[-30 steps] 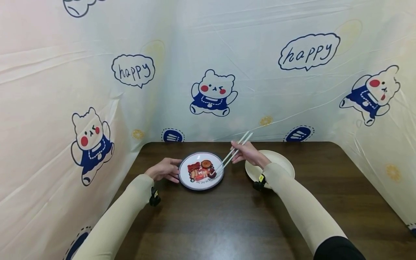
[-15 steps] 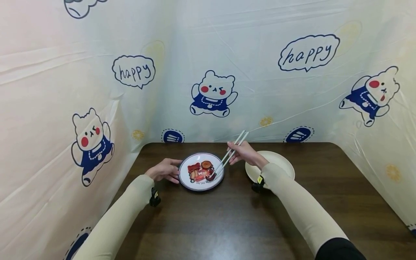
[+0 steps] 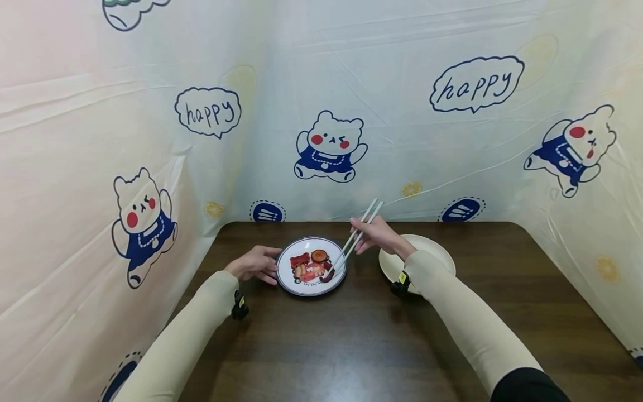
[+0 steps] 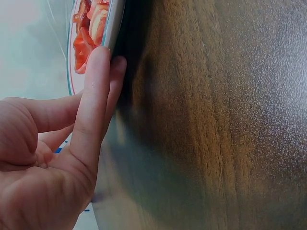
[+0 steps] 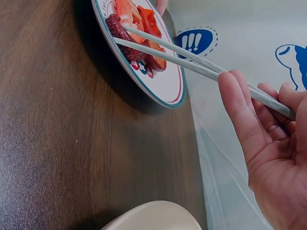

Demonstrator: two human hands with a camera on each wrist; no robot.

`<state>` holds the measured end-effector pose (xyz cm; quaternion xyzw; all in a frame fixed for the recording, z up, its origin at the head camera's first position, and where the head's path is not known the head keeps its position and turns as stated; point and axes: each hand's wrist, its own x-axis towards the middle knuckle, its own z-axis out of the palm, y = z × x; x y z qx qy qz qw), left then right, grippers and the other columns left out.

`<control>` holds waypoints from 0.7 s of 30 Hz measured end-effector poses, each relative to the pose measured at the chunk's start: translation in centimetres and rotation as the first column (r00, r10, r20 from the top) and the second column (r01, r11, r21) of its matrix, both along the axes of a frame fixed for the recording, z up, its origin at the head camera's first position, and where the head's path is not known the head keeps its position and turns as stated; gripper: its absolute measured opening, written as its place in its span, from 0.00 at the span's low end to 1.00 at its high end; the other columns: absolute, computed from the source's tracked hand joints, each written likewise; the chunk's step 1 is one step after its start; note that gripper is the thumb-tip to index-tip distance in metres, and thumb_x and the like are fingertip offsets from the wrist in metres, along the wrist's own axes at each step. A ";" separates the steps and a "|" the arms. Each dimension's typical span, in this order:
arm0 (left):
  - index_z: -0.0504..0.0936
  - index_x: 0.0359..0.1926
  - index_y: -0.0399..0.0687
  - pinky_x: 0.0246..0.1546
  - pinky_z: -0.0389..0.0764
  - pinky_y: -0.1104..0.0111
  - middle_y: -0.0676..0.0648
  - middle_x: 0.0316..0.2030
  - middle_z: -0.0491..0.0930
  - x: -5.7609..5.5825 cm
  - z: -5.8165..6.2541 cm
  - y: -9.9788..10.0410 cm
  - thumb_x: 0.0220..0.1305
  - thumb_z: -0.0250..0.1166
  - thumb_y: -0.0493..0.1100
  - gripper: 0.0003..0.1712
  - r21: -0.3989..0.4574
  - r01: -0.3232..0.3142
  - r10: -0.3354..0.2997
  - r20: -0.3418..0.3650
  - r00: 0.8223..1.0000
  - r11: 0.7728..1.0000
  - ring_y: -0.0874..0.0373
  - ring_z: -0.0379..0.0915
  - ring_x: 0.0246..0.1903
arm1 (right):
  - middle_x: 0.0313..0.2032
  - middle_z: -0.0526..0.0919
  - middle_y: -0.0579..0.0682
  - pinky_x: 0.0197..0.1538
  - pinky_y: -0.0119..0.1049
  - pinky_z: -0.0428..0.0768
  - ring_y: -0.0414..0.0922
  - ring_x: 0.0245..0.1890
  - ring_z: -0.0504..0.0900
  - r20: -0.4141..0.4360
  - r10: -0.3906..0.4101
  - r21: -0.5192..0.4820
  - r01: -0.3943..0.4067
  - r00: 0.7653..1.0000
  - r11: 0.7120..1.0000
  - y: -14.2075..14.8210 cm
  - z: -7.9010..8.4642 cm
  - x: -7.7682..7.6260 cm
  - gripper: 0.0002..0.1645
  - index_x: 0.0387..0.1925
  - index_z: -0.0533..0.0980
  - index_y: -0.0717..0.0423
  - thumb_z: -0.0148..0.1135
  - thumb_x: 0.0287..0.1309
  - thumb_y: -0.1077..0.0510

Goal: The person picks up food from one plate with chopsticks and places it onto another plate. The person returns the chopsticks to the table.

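Observation:
On a white plate (image 3: 284, 270) with a blue-edged rim lie several food pieces, red, orange and brown. My left hand (image 3: 253, 263) is at its left side; the left wrist view shows extended fingers (image 4: 93, 91) touching the rim. My right hand (image 3: 375, 234) holds a pair of pale chopsticks (image 3: 353, 239), slanting down left over the plate's right side. In the right wrist view their tips lie across a dark red, knobbly food piece (image 5: 130, 51), one on each side. Beside it are a brown-orange piece (image 5: 156, 61) and a bright red piece (image 5: 147, 20).
A cream plate (image 3: 437, 254) stands under my right forearm, partly hidden by it. Both plates are on a dark wooden table (image 3: 321, 346). A pale printed cloth (image 3: 392, 128) hangs behind the table's far edge and along its sides.
My right hand and the chopsticks have shifted slightly left. The dark red piece at the tips has moved a little toward the plate's near edge. My left hand stays at the rim.

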<state>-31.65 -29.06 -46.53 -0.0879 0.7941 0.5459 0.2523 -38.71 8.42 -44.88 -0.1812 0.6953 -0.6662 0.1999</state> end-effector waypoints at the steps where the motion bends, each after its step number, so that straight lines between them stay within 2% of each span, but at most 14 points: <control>1: 0.58 0.82 0.39 0.41 0.91 0.55 0.35 0.42 0.76 0.0 0.0 0.0 0.73 0.60 0.26 0.40 -0.002 -0.002 0.002 0.001 1.000 1.000 0.50 0.83 0.32 | 0.36 0.81 0.74 0.33 0.49 0.92 0.50 0.22 0.88 -0.002 0.003 -0.001 -0.003 1.000 1.000 -0.1 0.0 0.0 0.23 0.43 0.78 0.68 0.56 0.81 0.48; 6: 0.58 0.82 0.39 0.41 0.91 0.56 0.34 0.43 0.76 0.1 0.2 0.1 0.74 0.60 0.27 0.40 -0.019 -0.002 0.002 0.002 1.000 1.000 0.49 0.84 0.33 | 0.44 0.75 0.86 0.33 0.49 0.92 0.50 0.23 0.88 -0.012 0.001 0.000 -0.001 1.000 1.000 -0.4 -0.1 0.2 0.24 0.44 0.78 0.68 0.56 0.80 0.48; 21: 0.57 0.82 0.39 0.41 0.91 0.56 0.34 0.43 0.76 0.1 0.0 0.0 0.74 0.60 0.28 0.40 -0.010 0.014 -0.015 -0.018 1.000 1.000 0.49 0.84 0.32 | 0.44 0.75 0.84 0.33 0.50 0.92 0.50 0.23 0.88 -0.048 -0.045 -0.029 0.044 0.998 0.999 -0.3 -0.6 1.3 0.26 0.45 0.79 0.68 0.56 0.80 0.46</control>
